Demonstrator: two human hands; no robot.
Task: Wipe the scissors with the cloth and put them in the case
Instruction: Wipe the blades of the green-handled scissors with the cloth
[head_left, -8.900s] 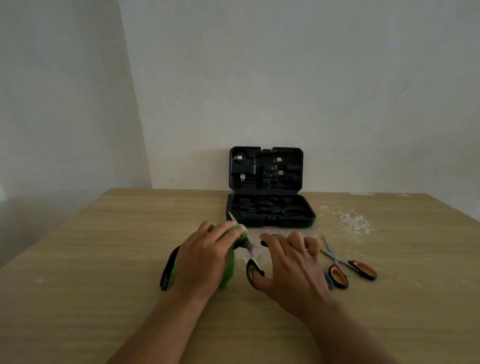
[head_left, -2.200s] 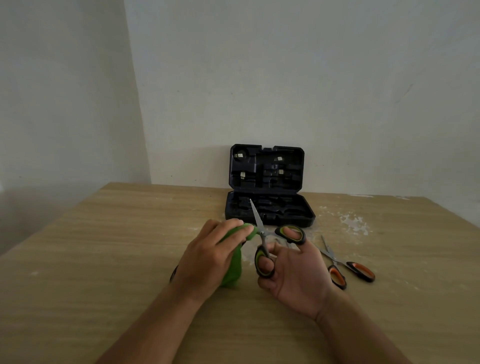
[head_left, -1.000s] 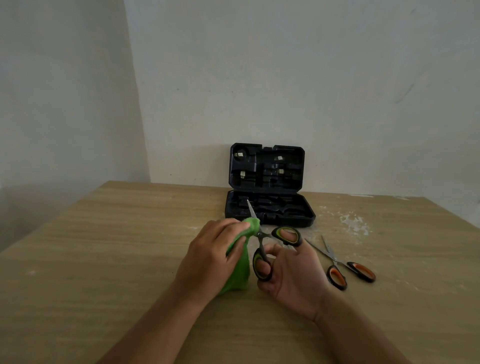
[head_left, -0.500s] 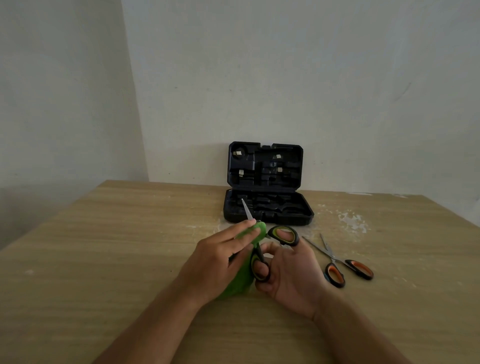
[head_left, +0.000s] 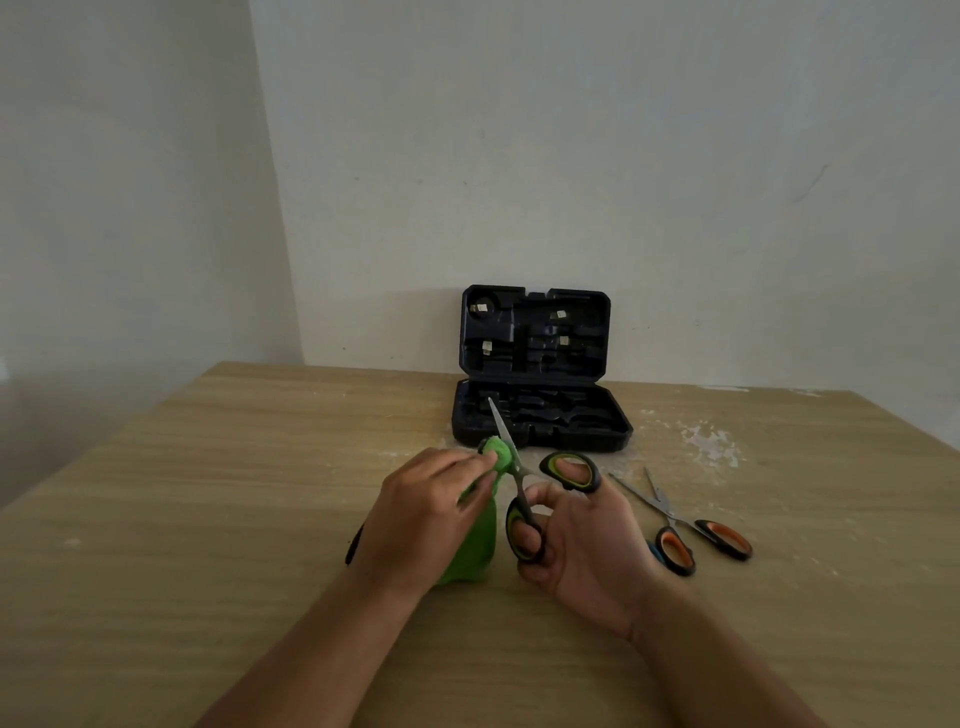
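Note:
My right hand (head_left: 584, 540) holds green-and-black-handled scissors (head_left: 519, 480) above the table, thumb and a finger through the loops, blades pointing up and away towards the case. My left hand (head_left: 421, 514) grips a green cloth (head_left: 480, 540) and presses its bunched top against the left side of the blades. The dark case (head_left: 540, 410) stands open behind, lid upright against the wall, its moulded base holding no scissors that I can see. A second pair, orange-handled scissors (head_left: 685, 530), lies partly spread on the table to the right of my right hand.
The wooden table (head_left: 208, 519) runs to a wall at the back and a corner on the left. White flaky marks (head_left: 706, 441) lie right of the case. A dark object (head_left: 355, 545) pokes out from under my left wrist. A blue bit shows beside the orange handles.
Over the last second the cloth slid along the blades of the green scissors, down towards the pivot and back up near the middle. The scissors stayed raised in my right hand.

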